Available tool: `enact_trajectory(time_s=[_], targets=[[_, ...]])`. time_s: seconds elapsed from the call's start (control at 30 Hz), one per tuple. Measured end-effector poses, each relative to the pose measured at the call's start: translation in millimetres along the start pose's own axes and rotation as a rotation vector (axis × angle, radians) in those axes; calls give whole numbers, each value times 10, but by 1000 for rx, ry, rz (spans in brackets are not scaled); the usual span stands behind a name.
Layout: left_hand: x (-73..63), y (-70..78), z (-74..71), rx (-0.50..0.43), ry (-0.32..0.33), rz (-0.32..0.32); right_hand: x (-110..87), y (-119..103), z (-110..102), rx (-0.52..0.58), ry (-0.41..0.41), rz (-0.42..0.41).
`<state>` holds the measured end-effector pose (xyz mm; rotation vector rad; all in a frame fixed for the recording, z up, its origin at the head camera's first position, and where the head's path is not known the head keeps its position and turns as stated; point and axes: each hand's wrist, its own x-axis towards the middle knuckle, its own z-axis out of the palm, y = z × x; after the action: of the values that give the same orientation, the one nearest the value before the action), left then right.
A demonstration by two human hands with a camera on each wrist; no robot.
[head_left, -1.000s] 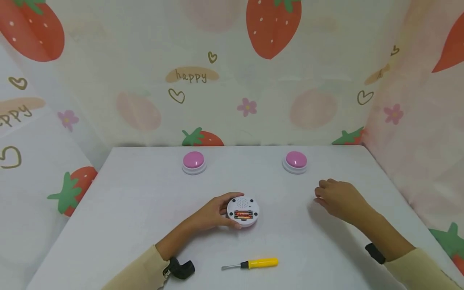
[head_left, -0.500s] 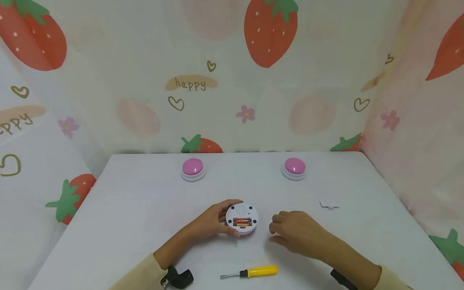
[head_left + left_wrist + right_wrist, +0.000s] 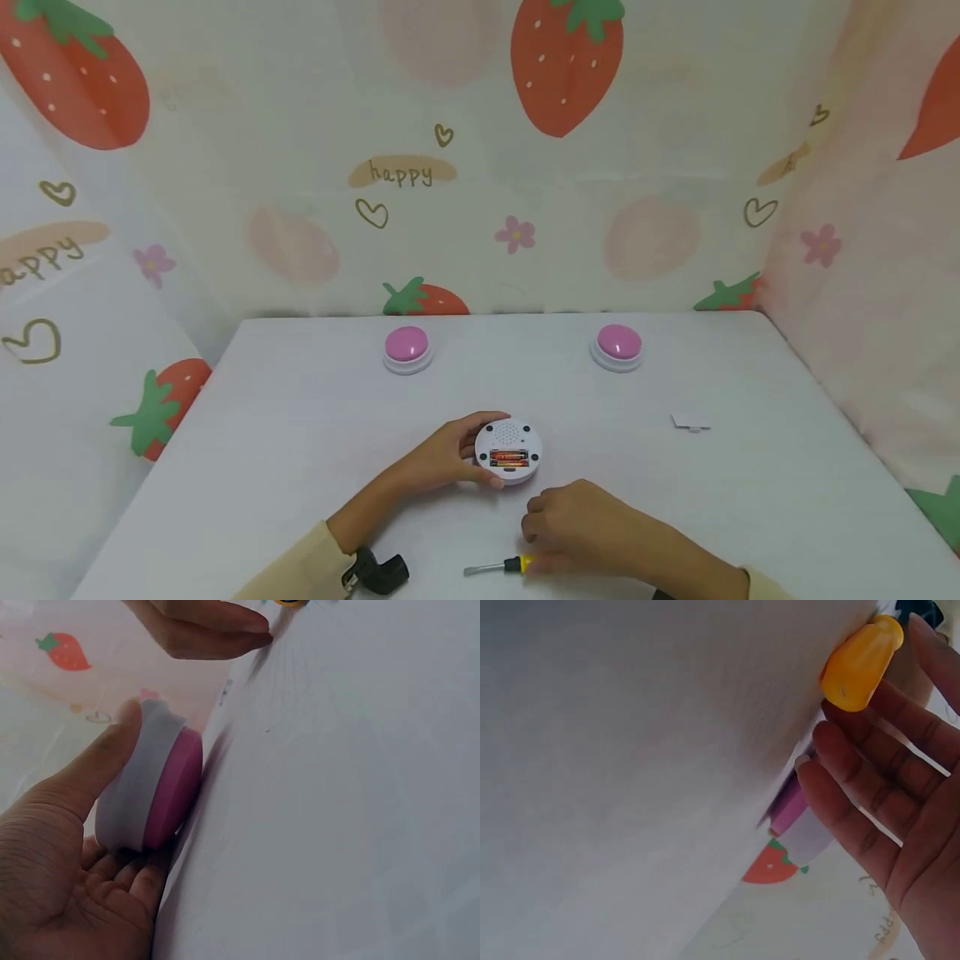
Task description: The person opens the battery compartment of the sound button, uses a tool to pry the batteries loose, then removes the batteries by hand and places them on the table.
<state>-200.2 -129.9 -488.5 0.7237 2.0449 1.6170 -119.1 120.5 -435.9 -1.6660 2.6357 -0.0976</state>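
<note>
My left hand (image 3: 448,454) grips a round white push button (image 3: 508,435) by its sides, thumb at the near edge. It is upside down, its underside facing up with two orange batteries (image 3: 510,458) in an uncovered compartment. The left wrist view shows its pink cap (image 3: 177,787) turned toward the table. My right hand (image 3: 585,527) is at a flat-blade screwdriver (image 3: 491,569) lying on the table. In the right wrist view the yellow handle (image 3: 861,666) lies between the thumb and the fairly straight fingers, which are not closed round it.
Two more pink push buttons, one at the left (image 3: 407,349) and one at the right (image 3: 617,347), stand near the back edge of the white table (image 3: 315,400). A small white battery cover (image 3: 691,422) lies at the right. Strawberry-print cloth (image 3: 450,100) walls the back and sides.
My right hand has moved from the right side, left and toward me, down to the screwdriver handle. The white cover it came away from now shows on the table. My left hand keeps its grip.
</note>
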Motion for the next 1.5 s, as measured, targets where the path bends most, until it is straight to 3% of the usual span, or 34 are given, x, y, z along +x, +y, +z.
enact_trajectory(time_s=[0.4,0.7,0.87,1.07,1.3,1.5], targets=[[-25,7,16,-13,8,5,92,-99,-22,156,-140,102],[-6,-39,16,-13,71,4,95,25,-154,318,-184,225],[3,-32,1,-37,113,-22,75,178,-379,357,-104,283],[5,8,-12,-52,117,-7,3,360,-644,348,28,348],[16,14,-7,-68,110,-16,-82,523,-723,254,144,415],[27,-17,-19,-91,117,-14,-117,595,-752,218,176,474]])
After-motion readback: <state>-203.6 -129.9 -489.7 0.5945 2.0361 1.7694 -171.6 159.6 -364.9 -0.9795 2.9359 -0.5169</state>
